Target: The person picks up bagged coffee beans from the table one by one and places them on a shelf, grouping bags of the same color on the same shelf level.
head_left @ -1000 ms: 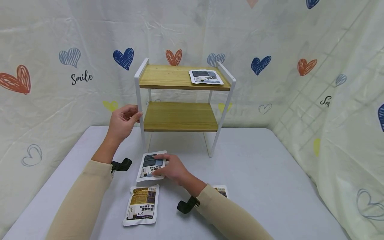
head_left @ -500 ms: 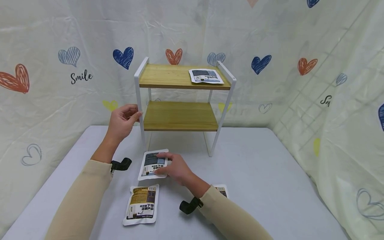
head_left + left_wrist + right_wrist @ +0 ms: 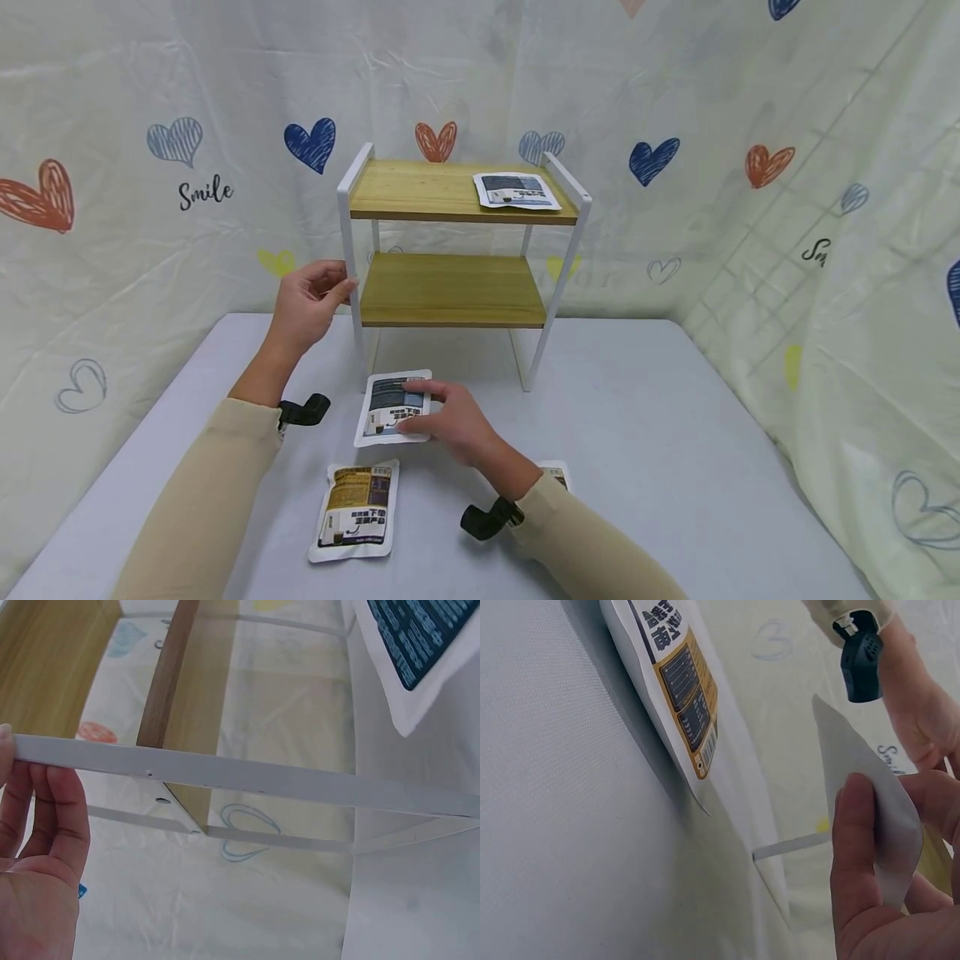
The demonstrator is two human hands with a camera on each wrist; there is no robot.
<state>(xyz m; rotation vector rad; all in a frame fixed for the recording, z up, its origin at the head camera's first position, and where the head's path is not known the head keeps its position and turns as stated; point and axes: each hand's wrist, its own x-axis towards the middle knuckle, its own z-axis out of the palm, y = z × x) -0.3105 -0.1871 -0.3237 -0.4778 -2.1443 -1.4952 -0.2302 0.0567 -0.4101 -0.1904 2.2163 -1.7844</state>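
Note:
My left hand point(image 3: 307, 304) pinches the left white post point(image 3: 262, 778) of a two-tier shelf point(image 3: 453, 292) with wooden boards. In the left wrist view, its thumb lies on one side of the post and its fingers on the other. My right hand point(image 3: 461, 421) holds a white pouch point(image 3: 386, 408) with a dark blue label by its right edge, in front of the shelf. From the right wrist, the pouch's plain side point(image 3: 889, 825) shows between thumb and fingers, raised off the table. Another blue-labelled pouch point(image 3: 517, 190) lies on the right of the top board.
A pouch with a gold and purple label point(image 3: 356, 512) lies on the white table point(image 3: 675, 458) near the front. Part of another pouch point(image 3: 557, 472) shows behind my right forearm. A curtain with printed hearts point(image 3: 480, 75) hangs behind and to the right.
My right hand has moved a little to the right and toward the shelf, lifting the blue-labelled pouch with it. The left hand stays on the post.

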